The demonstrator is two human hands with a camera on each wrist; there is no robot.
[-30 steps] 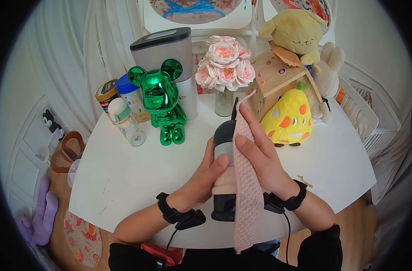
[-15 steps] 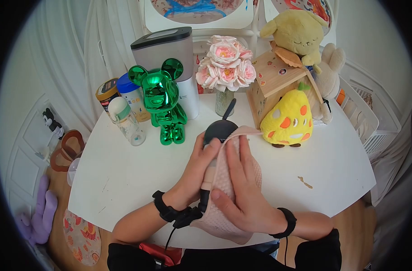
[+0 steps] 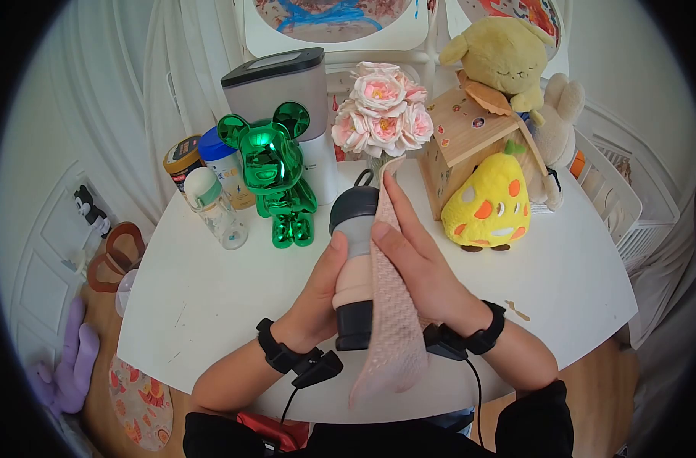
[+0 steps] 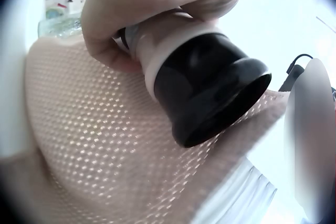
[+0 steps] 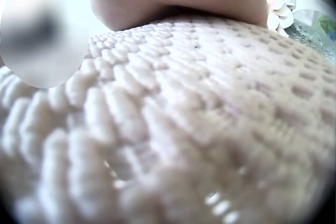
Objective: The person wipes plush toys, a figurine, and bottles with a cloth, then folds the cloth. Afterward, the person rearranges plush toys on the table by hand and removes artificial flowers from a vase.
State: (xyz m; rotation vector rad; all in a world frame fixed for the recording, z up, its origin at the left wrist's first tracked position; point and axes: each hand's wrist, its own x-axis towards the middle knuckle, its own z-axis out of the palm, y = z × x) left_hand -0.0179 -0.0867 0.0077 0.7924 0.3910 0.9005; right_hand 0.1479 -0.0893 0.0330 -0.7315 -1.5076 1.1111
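Observation:
My left hand [image 3: 317,284] grips a bottle [image 3: 356,278] from its left side, thumb across the front. The bottle has a black domed lid with a loop, a grey and pink body and a black base, and is tilted above the table. Against its right side my right hand [image 3: 432,263] presses a pink waffle-weave cloth [image 3: 397,320], fingers straight along it and thumb near its edge. In the left wrist view the bottle's glossy black base [image 4: 210,87] points outward, with the cloth [image 4: 100,124] behind it. The cloth [image 5: 168,113] fills most of the right wrist view.
On the white table [image 3: 233,320] stand a shiny green bear figure [image 3: 272,164], a clear cup [image 3: 214,214], two tubs, and a grey-white appliance [image 3: 287,84]. Behind the hands are pink roses [image 3: 382,107]. At right are a yellow plush [image 3: 489,202] and a wooden house [image 3: 470,130].
The bottle turned and tipped, its lid swinging away and back. The cloth spread across its front half a second ago and now hangs edge-on at its right. Both hands shifted slightly left.

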